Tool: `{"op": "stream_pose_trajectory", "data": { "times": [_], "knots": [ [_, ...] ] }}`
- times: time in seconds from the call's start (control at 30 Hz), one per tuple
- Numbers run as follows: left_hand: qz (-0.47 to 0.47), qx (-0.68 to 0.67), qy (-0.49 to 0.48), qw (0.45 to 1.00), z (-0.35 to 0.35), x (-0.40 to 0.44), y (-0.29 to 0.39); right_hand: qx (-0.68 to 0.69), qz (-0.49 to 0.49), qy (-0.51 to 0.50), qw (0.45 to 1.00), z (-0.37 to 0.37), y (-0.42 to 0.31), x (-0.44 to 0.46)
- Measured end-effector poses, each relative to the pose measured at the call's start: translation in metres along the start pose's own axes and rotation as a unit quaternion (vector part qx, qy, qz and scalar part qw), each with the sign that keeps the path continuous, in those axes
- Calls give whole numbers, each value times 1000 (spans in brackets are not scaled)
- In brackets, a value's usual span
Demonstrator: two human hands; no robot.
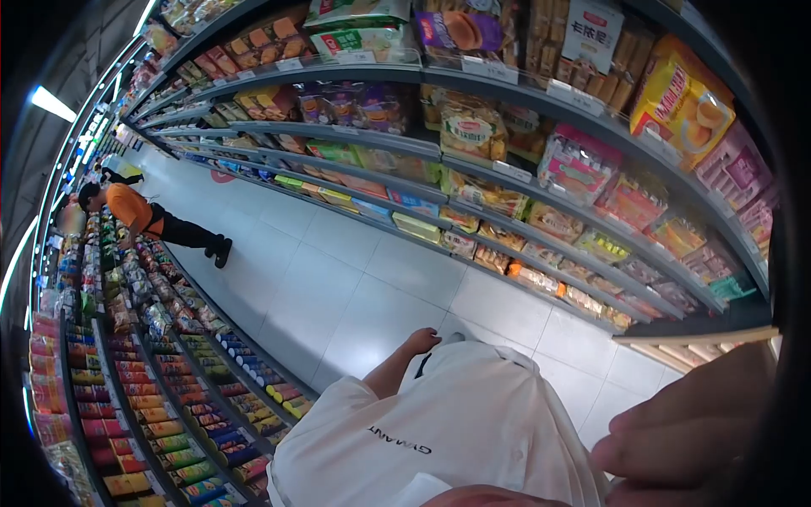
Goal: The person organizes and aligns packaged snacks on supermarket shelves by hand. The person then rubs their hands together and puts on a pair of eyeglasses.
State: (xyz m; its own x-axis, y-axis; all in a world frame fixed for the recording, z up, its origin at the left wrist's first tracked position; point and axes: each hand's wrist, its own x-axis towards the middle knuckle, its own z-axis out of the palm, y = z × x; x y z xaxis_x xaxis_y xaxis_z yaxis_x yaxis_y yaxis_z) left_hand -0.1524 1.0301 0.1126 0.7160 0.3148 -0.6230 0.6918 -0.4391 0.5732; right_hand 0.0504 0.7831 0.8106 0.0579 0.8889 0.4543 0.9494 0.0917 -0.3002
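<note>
My left hand (422, 340) hangs low beside my white shirt (456, 414), fingers curled; a thin black strip shows just under it, and whether the hand holds it is unclear. Close to the camera at the lower right, my right hand (688, 422) looks large and dim. Its fingers are bent and pressed together, and anything inside them is hidden. Part of a bare forearm (481, 497) crosses the bottom edge. Nearest beyond the right hand is a low shelf edge with pale slats (710, 345).
Shelves of packaged snacks (473, 131) run along the upper right, and racks of colourful packets (169, 414) fill the left. Between them lies a tiled floor (363, 262). A person in orange (131, 207) stands at the left shelves, with another dark-clothed person (118, 175) farther back.
</note>
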Motion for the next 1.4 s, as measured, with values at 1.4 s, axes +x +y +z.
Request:
{"op": "stream_pose_trajectory", "data": {
  "times": [1.4],
  "knots": [
    [843,-94,113,517,-336,-301,449,-23,-161,443,882,-16,18,-139]
  ]
}}
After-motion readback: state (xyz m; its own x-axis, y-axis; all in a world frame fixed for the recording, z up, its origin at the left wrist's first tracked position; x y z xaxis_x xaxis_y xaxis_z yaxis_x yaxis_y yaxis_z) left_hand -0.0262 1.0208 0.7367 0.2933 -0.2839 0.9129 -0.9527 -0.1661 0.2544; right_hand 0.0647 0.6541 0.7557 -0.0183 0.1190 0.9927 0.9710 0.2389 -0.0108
